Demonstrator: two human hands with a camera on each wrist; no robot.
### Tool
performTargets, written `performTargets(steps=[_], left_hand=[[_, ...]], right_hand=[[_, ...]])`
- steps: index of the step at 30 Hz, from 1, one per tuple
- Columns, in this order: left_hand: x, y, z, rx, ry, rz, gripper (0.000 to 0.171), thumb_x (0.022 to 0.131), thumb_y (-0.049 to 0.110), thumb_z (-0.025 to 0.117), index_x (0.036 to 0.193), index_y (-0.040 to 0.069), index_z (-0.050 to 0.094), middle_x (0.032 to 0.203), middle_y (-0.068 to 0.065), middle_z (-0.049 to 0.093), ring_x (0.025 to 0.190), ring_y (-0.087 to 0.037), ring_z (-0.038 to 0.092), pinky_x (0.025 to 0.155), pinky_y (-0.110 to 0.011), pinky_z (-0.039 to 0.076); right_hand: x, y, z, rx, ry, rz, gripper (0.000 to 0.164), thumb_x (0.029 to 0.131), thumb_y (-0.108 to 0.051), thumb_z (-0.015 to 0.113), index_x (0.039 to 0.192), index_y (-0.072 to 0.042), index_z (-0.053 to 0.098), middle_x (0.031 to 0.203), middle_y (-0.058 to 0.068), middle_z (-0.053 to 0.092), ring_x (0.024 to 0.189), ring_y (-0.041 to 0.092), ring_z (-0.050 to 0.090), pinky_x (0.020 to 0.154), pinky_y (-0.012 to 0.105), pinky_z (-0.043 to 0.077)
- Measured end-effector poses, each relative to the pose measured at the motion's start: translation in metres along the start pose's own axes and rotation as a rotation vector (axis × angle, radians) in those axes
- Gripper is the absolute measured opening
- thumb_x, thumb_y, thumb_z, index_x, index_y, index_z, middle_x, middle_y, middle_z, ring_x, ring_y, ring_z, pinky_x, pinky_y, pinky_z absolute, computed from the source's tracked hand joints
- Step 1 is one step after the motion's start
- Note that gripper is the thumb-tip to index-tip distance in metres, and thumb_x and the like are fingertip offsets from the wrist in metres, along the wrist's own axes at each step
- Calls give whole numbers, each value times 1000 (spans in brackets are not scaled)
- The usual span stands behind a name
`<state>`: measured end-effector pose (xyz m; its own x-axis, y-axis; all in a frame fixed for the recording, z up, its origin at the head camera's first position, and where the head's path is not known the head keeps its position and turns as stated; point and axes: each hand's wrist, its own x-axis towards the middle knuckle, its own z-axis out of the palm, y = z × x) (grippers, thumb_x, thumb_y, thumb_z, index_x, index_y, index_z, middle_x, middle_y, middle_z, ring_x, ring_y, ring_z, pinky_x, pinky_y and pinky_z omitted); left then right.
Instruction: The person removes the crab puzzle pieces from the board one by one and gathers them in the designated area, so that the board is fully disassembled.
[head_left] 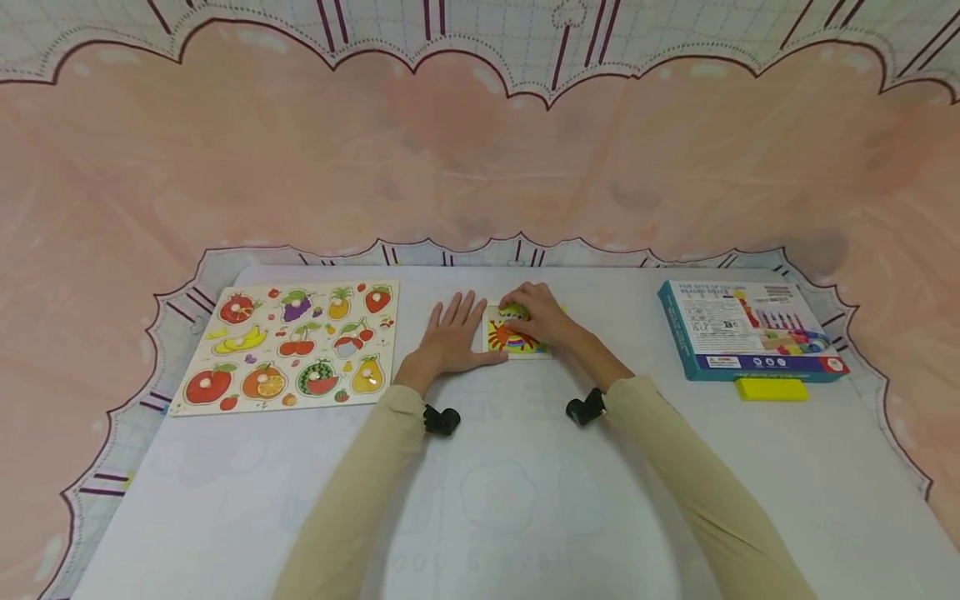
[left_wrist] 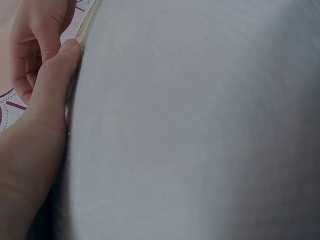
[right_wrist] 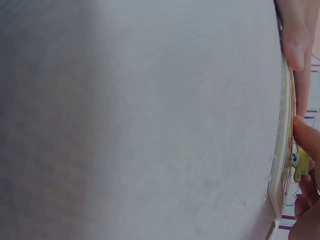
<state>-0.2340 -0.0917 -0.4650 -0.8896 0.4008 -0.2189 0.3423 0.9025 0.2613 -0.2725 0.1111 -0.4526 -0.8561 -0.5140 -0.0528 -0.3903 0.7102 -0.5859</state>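
Sun-patterned board (head_left: 517,343) in orange and yellow, teal-sided box (head_left: 750,329), yellow block (head_left: 772,390).

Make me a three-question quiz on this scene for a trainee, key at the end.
1. True or false: the left hand lies with its fingers spread beside the small flat board printed with an orange sun.
2. Which hand has its fingers on the small green-and-yellow piece?
3. What lies along the near side of the flat teal-and-white printed cardboard box?
A. A cream board with fruit pictures
B. A bright yellow rectangular block
C. A red wooden ball

Key:
1. True.
2. The right hand.
3. B.
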Motion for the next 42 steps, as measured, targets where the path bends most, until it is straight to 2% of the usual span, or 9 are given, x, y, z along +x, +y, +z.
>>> performTargets(steps=[15, 25, 35, 42], left_hand=[[-1, 0, 0, 6, -3, -5, 103, 84, 75, 47, 158, 18, 4, 166, -7, -5, 153, -28, -9, 123, -53, -6], [1, -1, 2, -7, -11, -13, 104, 83, 75, 48, 158, 18, 4, 166, -7, -5, 153, -27, -8, 123, -52, -6], [-1, 0, 2, -15, -16, -10, 104, 83, 76, 48, 158, 18, 4, 166, -7, -5, 153, -27, -8, 123, -52, -5], [-1, 0, 1, -13, -6, -5, 104, 83, 75, 48, 158, 17, 4, 166, -8, -5, 153, -28, -9, 123, -52, -5]], right_hand=[[0, -1, -1, 0, -14, 8, 31, 93, -23, 64, 121, -12, 61, 118, 14, 53, 111, 30, 42, 90, 40, 39], [-4, 1, -3, 43, -36, -24, 26, 98, -11, 54, 124, -11, 60, 119, 14, 52, 104, 26, 52, 101, 42, 47], [-4, 5, -5, 130, -69, 20, 29, 100, -8, 47, 126, -13, 59, 126, 15, 54, 108, 27, 50, 104, 46, 44], [0, 7, -9, 108, -100, -5, 32, 100, -7, 46, 130, -11, 58, 125, 17, 55, 107, 28, 50, 103, 45, 44]])
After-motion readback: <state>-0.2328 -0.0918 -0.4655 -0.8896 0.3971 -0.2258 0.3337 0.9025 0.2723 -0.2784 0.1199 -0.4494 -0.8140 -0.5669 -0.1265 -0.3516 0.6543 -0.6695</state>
